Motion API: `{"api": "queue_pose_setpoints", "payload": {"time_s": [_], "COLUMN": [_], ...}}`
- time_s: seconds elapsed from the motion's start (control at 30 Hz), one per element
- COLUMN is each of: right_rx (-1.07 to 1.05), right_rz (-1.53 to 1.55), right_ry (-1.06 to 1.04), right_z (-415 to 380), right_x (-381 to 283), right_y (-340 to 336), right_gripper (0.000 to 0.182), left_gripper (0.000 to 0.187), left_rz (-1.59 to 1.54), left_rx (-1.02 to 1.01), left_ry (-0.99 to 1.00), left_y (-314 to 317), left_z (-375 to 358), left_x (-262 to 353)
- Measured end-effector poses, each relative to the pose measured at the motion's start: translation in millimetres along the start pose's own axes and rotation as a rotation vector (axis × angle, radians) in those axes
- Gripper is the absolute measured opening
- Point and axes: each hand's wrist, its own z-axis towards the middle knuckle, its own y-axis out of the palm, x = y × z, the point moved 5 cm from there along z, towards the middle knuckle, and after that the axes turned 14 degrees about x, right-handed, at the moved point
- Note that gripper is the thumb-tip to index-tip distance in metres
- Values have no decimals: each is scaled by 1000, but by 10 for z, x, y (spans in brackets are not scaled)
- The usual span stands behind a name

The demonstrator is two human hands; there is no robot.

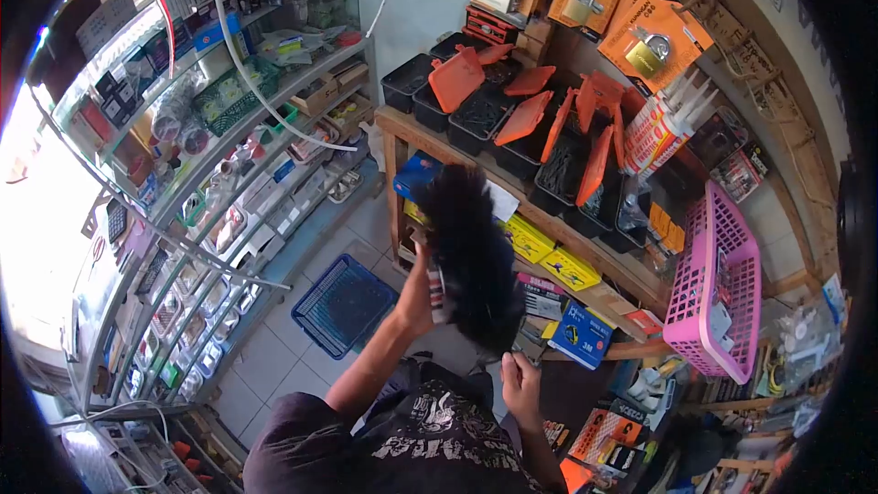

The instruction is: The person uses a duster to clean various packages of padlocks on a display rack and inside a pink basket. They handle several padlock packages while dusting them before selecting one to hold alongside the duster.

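A black feather duster (471, 256) fills the middle of the view, its bushy feathers reaching toward the wooden shelf. My right hand (521, 389) is closed at the lower end of the duster, around its handle, which is mostly hidden. On the other side, my left hand (418, 297) is closed beside the feathers, with its fingers partly covered by them. Against that hand shows a small red-and-white striped thing (437, 295), too hidden to name.
Black bins with orange lids (457, 78) line the wooden shelf (393, 123), with yellow boxes (569, 267) below. A pink basket (709, 284) hangs at right. On the tiled floor lies a blue basket (315, 334). Glass display shelves (197, 178) stand at left.
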Motion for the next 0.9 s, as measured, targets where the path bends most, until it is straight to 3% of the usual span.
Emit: {"api": "queue_pose_setpoints", "payload": {"time_s": [0.07,0.13,0.17,0.2,0.27,0.3,0.4,0.43,0.47,0.53,0.67,0.73,0.8,0.83,0.87,0.9], "right_rx": [22,10,17,6,-13,-27,-11,19,30,23,-20,-15,-9,-28,-40,-95], "right_rz": [9,59,64,11,-46,-66,-62,-48,-48,-4,-62,-79,-94,-113,-134,-173], "right_ry": [10,-4,-2,-25,-56,-49,-49,-64,-60,-36,-112,-115,-106,-156,-202,-197], "right_z": [44,31,-26,-118,-241,-297,-228,-151,-87,17,-69,-71,-44,45,135,228], "right_x": [-19,-28,3,61,186,275,133,35,14,12,92,106,67,-44,-124,-77], "right_y": [19,43,23,-23,-122,-159,-129,-124,-108,-79,-210,-357,-477,-493,-515,-516], "right_gripper": [32,38,38,37,37,35,35,37,37,38,38,36,34,34,34,37], "left_gripper": [64,67,72,72,73,74,72,69,69,65,68,65,59,54,54,54], "left_rz": [57,-229,-342,-337,-385,-342,-258,-285,-279,-90,-91,-203,186,529,540,770], "left_rx": [109,-364,-573,-576,-166,-358,-190,-344,-348,-36,-121,-188,-61,79,74,-222], "left_ry": [19,-92,-24,-24,122,124,102,-75,-84,-23,52,-28,-107,-26,-35,336], "left_y": [-89,-170,-99,-93,229,89,139,-95,-64,-63,34,89,-57,-424,-724,-823], "left_z": [92,307,312,356,19,124,87,211,213,304,195,98,56,319,575,759], "left_x": [-82,-78,42,65,410,416,270,111,20,-148,173,265,182,9,-259,-446]}}
